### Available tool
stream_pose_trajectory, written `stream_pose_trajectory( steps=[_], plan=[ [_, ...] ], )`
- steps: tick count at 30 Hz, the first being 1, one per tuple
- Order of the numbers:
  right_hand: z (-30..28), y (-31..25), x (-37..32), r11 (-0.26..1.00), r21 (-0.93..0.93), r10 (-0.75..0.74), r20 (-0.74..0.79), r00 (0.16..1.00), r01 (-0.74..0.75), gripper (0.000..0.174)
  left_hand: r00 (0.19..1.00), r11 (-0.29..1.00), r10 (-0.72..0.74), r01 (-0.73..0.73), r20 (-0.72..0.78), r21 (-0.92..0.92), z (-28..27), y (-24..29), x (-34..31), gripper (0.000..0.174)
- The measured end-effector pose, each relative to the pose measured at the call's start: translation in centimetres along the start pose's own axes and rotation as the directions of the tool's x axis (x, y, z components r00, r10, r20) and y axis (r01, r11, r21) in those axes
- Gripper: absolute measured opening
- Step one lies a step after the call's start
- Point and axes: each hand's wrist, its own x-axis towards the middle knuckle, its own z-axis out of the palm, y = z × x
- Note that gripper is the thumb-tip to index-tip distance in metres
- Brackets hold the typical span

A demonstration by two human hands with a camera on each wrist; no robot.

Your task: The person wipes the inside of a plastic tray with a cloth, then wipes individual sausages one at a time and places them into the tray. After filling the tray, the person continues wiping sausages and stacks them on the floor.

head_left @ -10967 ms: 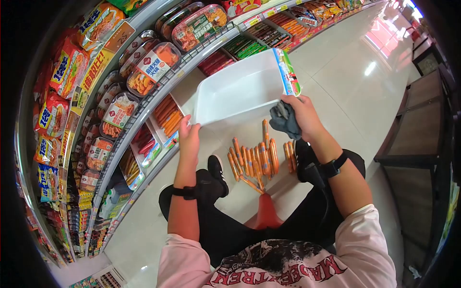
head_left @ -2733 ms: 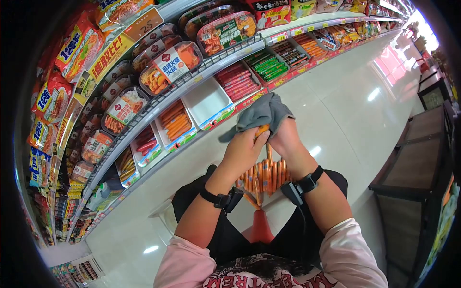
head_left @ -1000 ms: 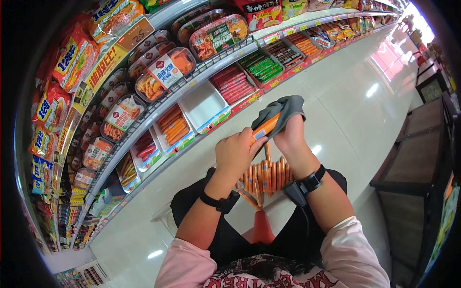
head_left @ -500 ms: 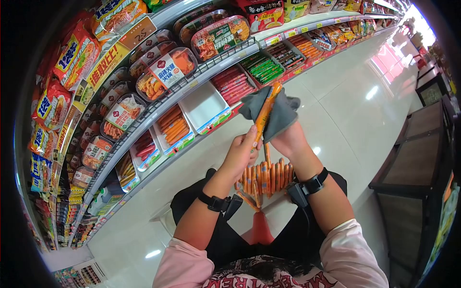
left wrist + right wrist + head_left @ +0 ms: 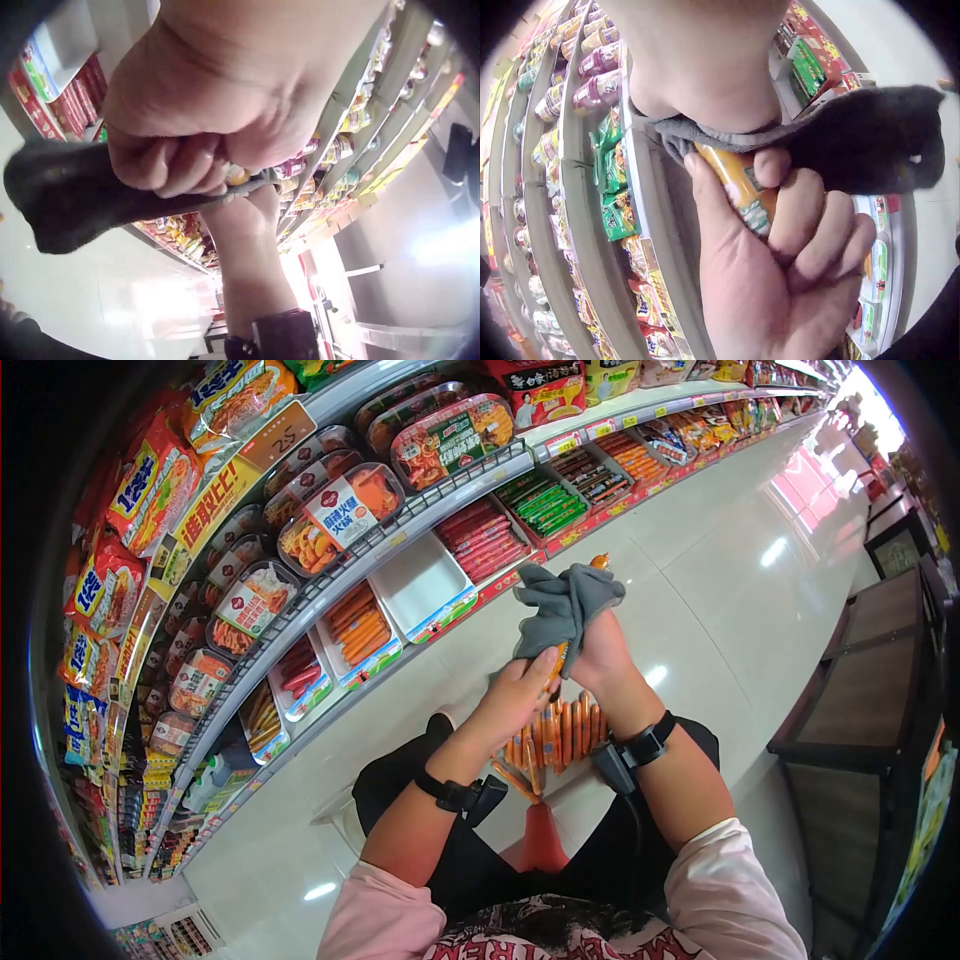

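An orange-wrapped sausage (image 5: 739,184) is held between the two hands. The left hand (image 5: 520,695) grips its lower end, thumb along the wrapper and fingers curled round it, as the right wrist view shows. The right hand (image 5: 603,653) holds a grey cloth (image 5: 560,600) folded round the sausage's middle. Only the sausage's tip shows past the cloth at the top. Below the hands, several more orange sausages (image 5: 565,732) lie in a row on the floor, partly hidden by the right forearm.
A white tray (image 5: 420,582) with nothing in it sits on the bottom shelf at the left. Trays of orange sausages (image 5: 358,625) and red sausages (image 5: 485,540) flank it. A red object (image 5: 541,840) stands between the knees. A dark cabinet (image 5: 850,700) is at the right.
Eleven seconds ago both hands held the white tray, now on the shelf. Half a second ago the sausage lay exposed on the cloth; now the cloth covers its middle and its tip points further right.
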Motion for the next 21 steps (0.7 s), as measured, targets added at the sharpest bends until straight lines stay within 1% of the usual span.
stream_pose_trajectory(
  steps=[1,2,3,4,5,6,7,9,10,11,12,13,14,15,16,18,19,21],
  plan=[
    [-0.2,0.5,0.3,1.000,-0.019,-0.011,-0.085,0.996,0.010,0.040,0.989,0.982,0.119,-0.104,-0.090,0.156,-0.4,-0.9,0.9,0.048],
    [-0.5,0.9,0.6,0.999,-0.039,-0.024,-0.168,0.986,0.017,0.039,0.952,0.904,0.259,-0.180,-0.164,0.387,-0.7,-2.0,1.3,0.046],
    [-0.8,0.9,1.3,0.992,0.098,0.077,-0.012,0.997,-0.076,0.033,0.891,0.770,0.407,-0.217,-0.200,0.601,-0.5,-1.8,1.1,0.045],
    [-1.2,1.2,1.3,0.999,0.034,0.012,-0.135,0.991,-0.007,0.032,0.812,0.588,0.550,-0.212,-0.194,0.780,-0.3,-1.5,0.9,0.043],
    [-1.5,1.8,1.4,0.998,-0.038,-0.062,-0.252,0.966,0.054,0.030,0.807,0.502,0.558,-0.143,-0.193,0.853,-0.1,-1.3,0.8,0.042],
    [-0.9,1.9,1.3,0.988,-0.116,-0.141,-0.358,0.923,0.106,0.029,0.802,0.407,0.566,-0.071,-0.191,0.911,0.3,-0.6,0.4,0.041],
    [-0.7,1.8,1.4,0.987,-0.123,-0.143,-0.380,0.914,0.104,0.028,0.797,0.306,0.573,0.004,-0.188,0.952,0.4,-0.3,0.2,0.040],
    [-0.2,1.7,1.4,0.986,-0.136,-0.147,-0.425,0.893,0.097,0.026,0.758,0.279,0.635,-0.049,-0.146,0.959,0.1,-0.9,0.6,0.043],
    [0.0,1.6,1.3,0.986,-0.135,-0.145,-0.405,0.903,0.098,0.027,0.737,0.264,0.664,-0.075,-0.124,0.962,-0.1,-1.3,0.9,0.045],
    [0.1,1.4,1.2,0.986,-0.134,-0.144,-0.385,0.911,0.099,0.028,0.758,0.449,0.630,-0.180,-0.167,0.875,-0.2,-1.7,1.2,0.046],
    [0.1,1.2,1.1,0.986,-0.132,-0.143,-0.366,0.920,0.100,0.029,0.783,0.612,0.589,-0.270,-0.200,0.743,-0.1,-1.6,1.5,0.047],
    [0.0,0.9,1.1,0.994,-0.057,-0.106,-0.320,0.942,0.093,0.030,0.811,0.746,0.542,-0.342,-0.222,0.572,-0.1,-1.5,1.6,0.048],
    [-0.2,0.3,1.1,0.997,0.019,-0.072,-0.271,0.960,0.080,0.031,0.943,0.926,0.293,-0.239,-0.157,0.293,-0.7,-1.5,1.4,0.048],
    [-0.3,-0.1,1.0,0.994,0.093,-0.043,-0.218,0.975,0.065,0.032,0.999,0.999,0.052,-0.052,-0.010,0.009,-1.3,-0.2,0.5,0.047],
    [0.1,-0.3,0.8,0.992,0.111,-0.030,-0.194,0.980,0.052,0.034,0.970,0.953,-0.143,0.189,0.198,-0.236,-1.5,0.6,-0.1,0.047],
    [0.8,-0.6,0.4,0.989,0.146,-0.006,-0.147,0.989,0.028,0.037,0.975,0.959,-0.070,0.125,0.211,-0.256,-1.2,0.7,-0.4,0.046],
    [0.9,-0.6,0.4,0.990,0.129,-0.029,-0.167,0.986,0.051,0.037,0.975,0.960,-0.032,0.091,0.218,-0.266,-1.1,0.6,-0.5,0.045],
    [1.0,-0.4,0.5,0.991,0.094,-0.076,-0.205,0.976,0.097,0.037,0.997,0.996,0.075,-0.073,0.033,-0.061,-0.4,-0.4,0.3,0.044]
  ],
)
